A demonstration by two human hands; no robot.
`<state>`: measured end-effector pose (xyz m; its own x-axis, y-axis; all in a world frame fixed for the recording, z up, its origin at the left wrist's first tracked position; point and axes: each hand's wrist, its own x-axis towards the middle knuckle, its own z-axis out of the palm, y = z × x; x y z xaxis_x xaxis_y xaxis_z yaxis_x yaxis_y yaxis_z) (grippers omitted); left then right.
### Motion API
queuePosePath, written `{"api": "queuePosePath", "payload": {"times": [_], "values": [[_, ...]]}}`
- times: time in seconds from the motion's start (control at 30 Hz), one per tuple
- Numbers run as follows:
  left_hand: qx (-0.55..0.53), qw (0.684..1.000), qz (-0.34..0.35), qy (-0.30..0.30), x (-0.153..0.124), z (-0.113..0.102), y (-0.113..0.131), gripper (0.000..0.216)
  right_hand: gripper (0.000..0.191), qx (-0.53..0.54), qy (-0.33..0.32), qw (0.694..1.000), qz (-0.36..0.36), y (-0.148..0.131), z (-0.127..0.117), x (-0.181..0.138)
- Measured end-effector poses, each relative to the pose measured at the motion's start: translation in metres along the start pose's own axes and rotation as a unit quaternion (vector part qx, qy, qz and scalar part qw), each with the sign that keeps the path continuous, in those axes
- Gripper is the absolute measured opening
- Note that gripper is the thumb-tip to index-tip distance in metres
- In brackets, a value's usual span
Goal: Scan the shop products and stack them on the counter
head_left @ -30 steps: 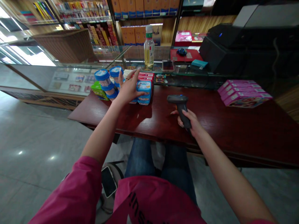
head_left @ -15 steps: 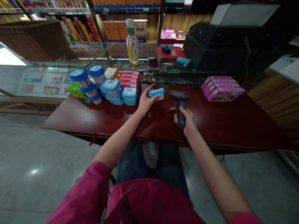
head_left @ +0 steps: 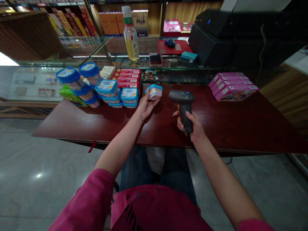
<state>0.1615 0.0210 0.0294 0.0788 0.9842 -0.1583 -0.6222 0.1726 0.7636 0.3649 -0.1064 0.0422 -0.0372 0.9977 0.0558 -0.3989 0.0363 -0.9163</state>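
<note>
My left hand (head_left: 147, 106) grips a small plastic tub (head_left: 155, 92) with a blue lid, tilted so that its pale side faces me. In my right hand (head_left: 191, 125) is a black barcode scanner (head_left: 182, 96), held by its handle with its head pointing left toward the tub. Left of my left hand stand stacked blue-lidded rectangular tubs (head_left: 107, 88). Beside them are stacked round tubs (head_left: 69, 77) with blue lids. Red boxes (head_left: 127, 77) lie in a row behind the tubs.
The dark red wooden counter (head_left: 228, 125) spans the view. Pink boxes (head_left: 233, 86) stand at its right. Behind, a glass showcase carries a bottle (head_left: 131, 38), a mouse (head_left: 170, 43) and a teal box (head_left: 189, 56). Black equipment (head_left: 216, 48) rises at the back right.
My left hand has turned the tub, tipping its side toward me. The scanner has come slightly nearer and tilts more. The whole view has shifted a little.
</note>
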Motion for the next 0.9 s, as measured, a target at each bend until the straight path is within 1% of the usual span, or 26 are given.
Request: {"api": "queuePosePath", "payload": {"times": [0.17, 0.23, 0.3, 0.37, 0.4, 0.5, 0.57, 0.7, 0.8, 0.9], "values": [[0.04, 0.995, 0.048, -0.076, 0.003, -0.006, 0.002, 0.048, 0.038, 0.007, -0.011, 1.0, 0.003, 0.0, 0.0, 0.0], [0.034, 0.994, 0.066, -0.084, 0.004, -0.006, 0.002, 0.05, 0.038, 0.004, -0.015, 1.0, 0.001, -0.001, 0.001, 0.0], [0.028, 0.995, 0.068, -0.073, 0.003, -0.006, 0.002, 0.044, 0.039, -0.004, -0.021, 1.0, -0.001, -0.001, 0.001, 0.0], [0.03, 0.996, 0.056, -0.062, -0.001, -0.005, 0.001, 0.04, 0.041, -0.012, -0.031, 0.999, 0.0, -0.002, 0.001, -0.001], [0.03, 0.997, 0.045, -0.063, -0.003, -0.004, 0.002, 0.042, 0.043, -0.015, -0.037, 0.999, 0.001, -0.003, 0.001, -0.001], [-0.004, 0.997, -0.005, -0.073, -0.01, -0.004, 0.004, 0.057, 0.046, -0.018, -0.055, 0.998, 0.012, -0.003, 0.001, -0.003], [-0.042, 0.997, -0.037, -0.058, -0.014, -0.002, 0.007, 0.06, 0.046, -0.019, -0.067, 0.997, 0.017, -0.002, 0.001, -0.003], [-0.107, 0.991, -0.079, -0.011, -0.017, 0.005, 0.008, 0.053, 0.041, -0.018, -0.093, 0.995, 0.013, 0.002, -0.002, -0.002], [-0.134, 0.986, -0.097, -0.01, -0.017, 0.008, 0.006, 0.05, 0.039, -0.017, -0.094, 0.995, 0.007, 0.004, -0.004, -0.002], [-0.135, 0.986, -0.103, -0.004, -0.015, 0.007, 0.002, 0.05, 0.037, -0.022, -0.098, 0.995, 0.009, 0.003, -0.003, -0.002]]}}
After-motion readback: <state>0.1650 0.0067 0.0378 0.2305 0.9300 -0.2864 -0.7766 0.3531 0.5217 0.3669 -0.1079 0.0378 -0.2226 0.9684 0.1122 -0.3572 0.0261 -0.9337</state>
